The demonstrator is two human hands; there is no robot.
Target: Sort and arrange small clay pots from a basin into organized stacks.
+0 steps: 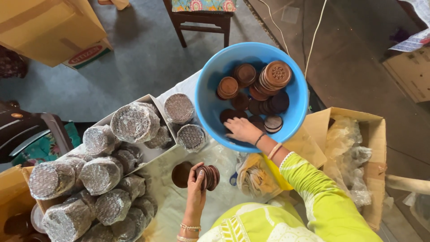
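The left hand (195, 184) is pinching a short stack of brown discs (209, 177) on edge, just below the blue basin (210, 76). Held this loosely, the outer discs could be slipping off onto the bench (179, 210). The right hand (242, 130) is lying spread inside the basin's near rim, touching dark discs there. Left of the basin, bubble-wrapped rolls (134, 122) are crowding the bench; the open carton (358, 148) is hemming its right side.

Grey floor (148, 58) under soft daylight. Ahead of me, dark wooden chair (202, 20) with floral cushion; white cables (313, 31) trail beside it.
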